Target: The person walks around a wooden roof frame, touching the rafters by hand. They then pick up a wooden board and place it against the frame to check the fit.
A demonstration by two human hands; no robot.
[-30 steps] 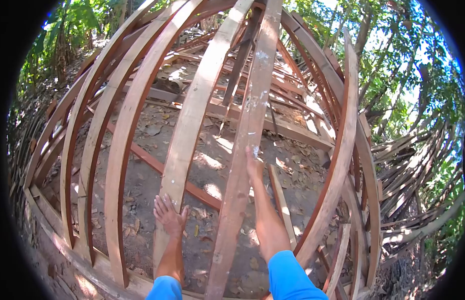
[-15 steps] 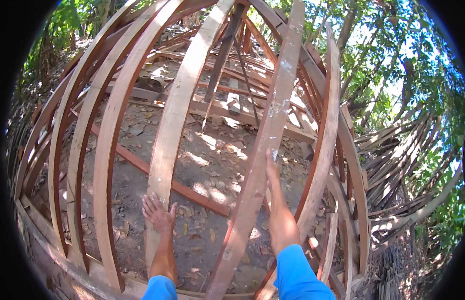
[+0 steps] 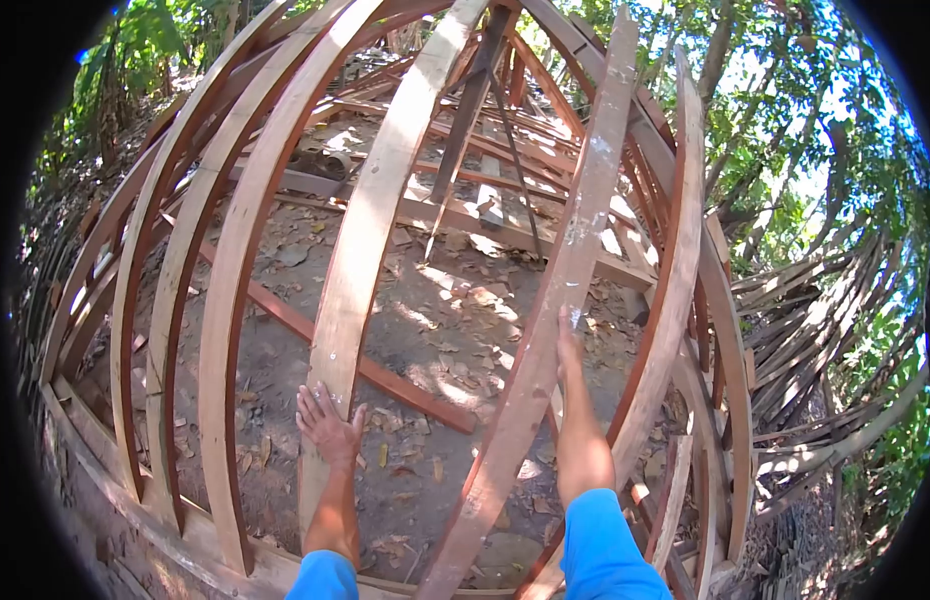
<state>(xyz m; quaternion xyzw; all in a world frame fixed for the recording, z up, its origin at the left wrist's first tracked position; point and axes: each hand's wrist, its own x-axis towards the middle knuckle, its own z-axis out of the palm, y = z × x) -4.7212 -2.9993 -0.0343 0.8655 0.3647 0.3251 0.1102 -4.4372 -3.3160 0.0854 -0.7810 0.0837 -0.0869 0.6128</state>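
Note:
My left hand lies on the face of a broad light-brown wooden plank, fingers spread and thumb out to the right. This plank is one of several upright ribs in a wooden frame. Against the right edge of a reddish-brown, paint-spotted plank is my right hand, seen from its side. Its fingers are partly hidden behind that plank, which leans to the right toward its top. Both arms reach forward in blue sleeves.
Several more ribs stand at left on a base beam. A red-brown board lies on leaf-strewn ground inside the frame. A dark upright post stands farther back. Stacked branches and trees are at right.
The whole view has shifted slightly, so planks and hands appear a little farther right and lower. Both hands remain at the same planks.

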